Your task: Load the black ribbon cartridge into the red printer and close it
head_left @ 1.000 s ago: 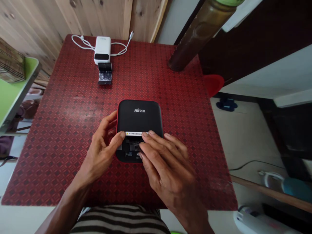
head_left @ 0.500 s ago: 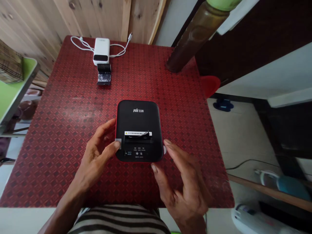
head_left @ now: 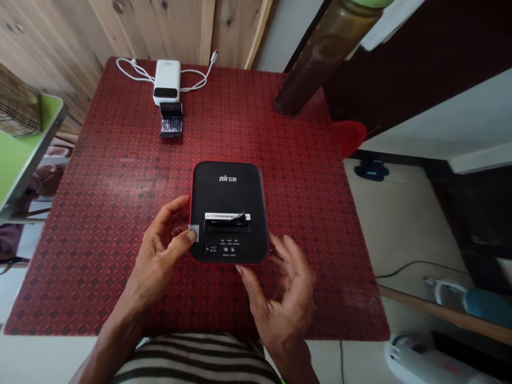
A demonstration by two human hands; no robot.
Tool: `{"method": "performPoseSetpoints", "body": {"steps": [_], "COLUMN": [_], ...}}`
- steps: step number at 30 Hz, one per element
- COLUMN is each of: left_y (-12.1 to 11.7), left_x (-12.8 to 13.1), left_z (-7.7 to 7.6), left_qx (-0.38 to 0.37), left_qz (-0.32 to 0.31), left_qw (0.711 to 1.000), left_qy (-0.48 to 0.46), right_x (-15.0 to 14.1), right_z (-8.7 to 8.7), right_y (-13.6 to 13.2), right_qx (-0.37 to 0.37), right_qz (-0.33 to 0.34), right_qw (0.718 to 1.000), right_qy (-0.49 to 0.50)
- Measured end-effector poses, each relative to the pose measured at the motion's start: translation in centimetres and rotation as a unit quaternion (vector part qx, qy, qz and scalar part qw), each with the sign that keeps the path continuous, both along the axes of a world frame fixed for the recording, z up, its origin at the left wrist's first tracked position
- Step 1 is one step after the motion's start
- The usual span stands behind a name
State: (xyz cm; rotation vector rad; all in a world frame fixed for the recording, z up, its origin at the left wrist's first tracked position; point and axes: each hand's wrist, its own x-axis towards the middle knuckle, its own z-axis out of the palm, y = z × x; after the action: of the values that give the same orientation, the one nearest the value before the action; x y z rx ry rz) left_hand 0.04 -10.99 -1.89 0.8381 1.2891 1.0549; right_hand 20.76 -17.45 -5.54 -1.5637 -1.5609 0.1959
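A black box-shaped device (head_left: 228, 197) with a red lower rim, a white logo and a paper slot with a white warning strip lies in the middle of the red patterned table (head_left: 100, 213). My left hand (head_left: 162, 256) clasps its left side, thumb pressed on a small grey tab at the edge. My right hand (head_left: 284, 290) is at the device's front right corner, fingers loosely curled and apart, thumb tip at the front edge, holding nothing.
At the far side of the table are a white power bank (head_left: 167, 81) with a white cable (head_left: 196, 80) and a small black part (head_left: 171, 120). A tall brown bottle (head_left: 316, 58) stands far right. A green table (head_left: 20, 149) is to the left, a red stool (head_left: 350, 136) to the right.
My right hand has lifted off the device's slot and drawn back to its front right corner, uncovering the slot and buttons. My left thumb slid from the top to the left edge.
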Motion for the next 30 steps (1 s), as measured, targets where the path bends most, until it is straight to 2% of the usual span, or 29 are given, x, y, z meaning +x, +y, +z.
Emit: {"method": "performPoseSetpoints", "body": {"steps": [10,18,25,28,30], "left_y": [0.0,-0.1,0.1,0.0,-0.1], "left_x": [1.0,1.3,1.2,1.2,1.0], "left_z": [0.5,0.1,-0.3,-0.3,-0.4], "left_qx": [-0.006,0.000,0.011,0.018,0.024], "left_qz": [0.024,0.043,0.039,0.037,0.032], "left_qw": [1.000,0.999,0.999,0.999,0.999], "left_qy": [-0.004,-0.010,-0.009,0.002,0.006], "right_x": [-0.1,-0.1,-0.5,-0.1,0.7], "right_z": [-0.5,-0.3,-0.5,0.0,0.9], "right_y": [-0.1,-0.1,0.2,0.2,0.4], "right_qx": [0.001,-0.017,-0.005,-0.002,-0.013], "right_qz": [-0.006,0.000,-0.001,0.014,0.031], "right_qw": [0.999,0.999,0.999,1.000,0.999], "right_qy": [0.034,0.038,0.034,0.021,0.014]}}
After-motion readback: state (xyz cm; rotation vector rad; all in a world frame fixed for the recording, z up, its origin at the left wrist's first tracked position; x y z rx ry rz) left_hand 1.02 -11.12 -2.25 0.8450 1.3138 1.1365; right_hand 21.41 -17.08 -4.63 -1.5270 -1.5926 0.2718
